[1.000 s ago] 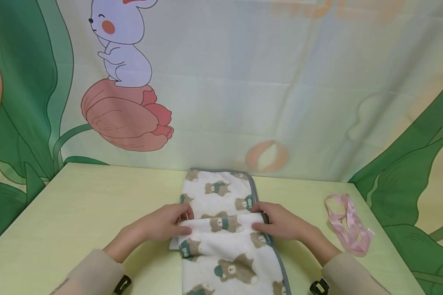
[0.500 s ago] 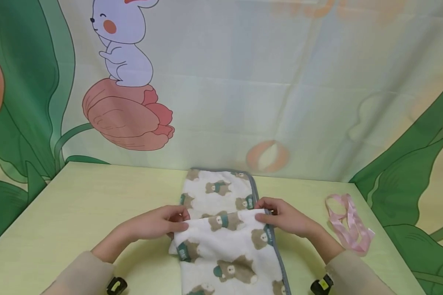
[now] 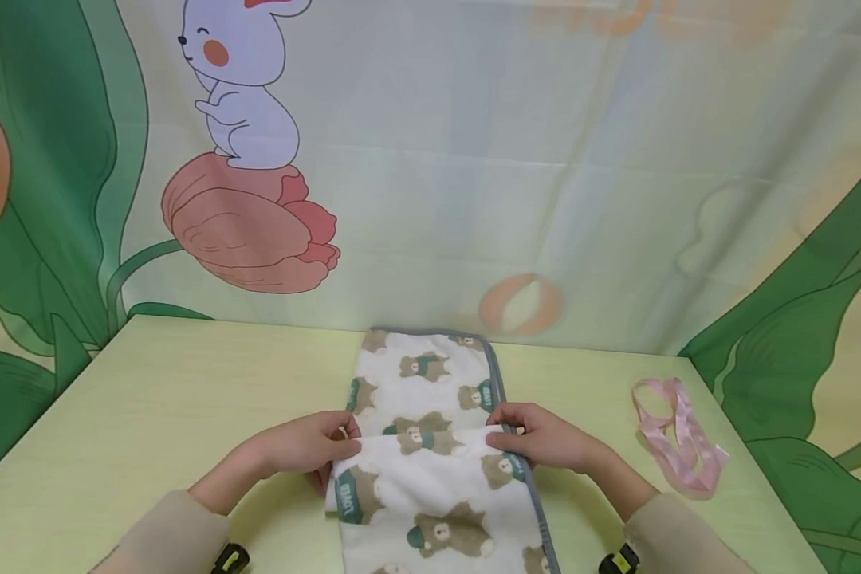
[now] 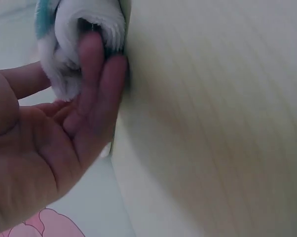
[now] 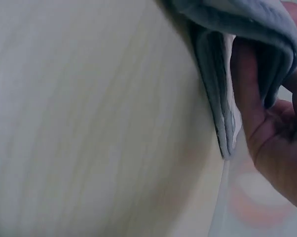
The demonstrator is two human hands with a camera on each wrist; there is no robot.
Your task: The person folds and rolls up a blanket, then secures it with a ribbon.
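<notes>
Clock positions per head view, 12 at the far edge. Bear-print blanket (image 3: 438, 494), white with grey edging, lies lengthwise on the pale bench (image 3: 186, 383), from near the bench's 12 o'clock edge down out of view at 6. Edging shows at its 12 end and along its 3 o'clock side. A folded edge crosses the blanket from 9 to 3, between the hands.

Left hand (image 3: 304, 442) at the 9 o'clock end of that fold: grip closed to cloth thickness, thumb outside, fingers tucked into the layers. Left wrist view shows white pile curling round the fingertips, just beside the bench.

Right hand (image 3: 545, 438) at the 3 o'clock end: grip likewise drawn in, pinching the edged side. Right wrist view shows a finger under the upper fold, further grey-edged layers stacked beneath.

Pink ribbon (image 3: 680, 418) lies loosely looped toward 3 o'clock from the right hand, well apart from the blanket. Printed backdrop (image 3: 430, 159) behind, toward 12; rabbit (image 3: 251, 119) on a tulip (image 3: 237, 231) at 11.
</notes>
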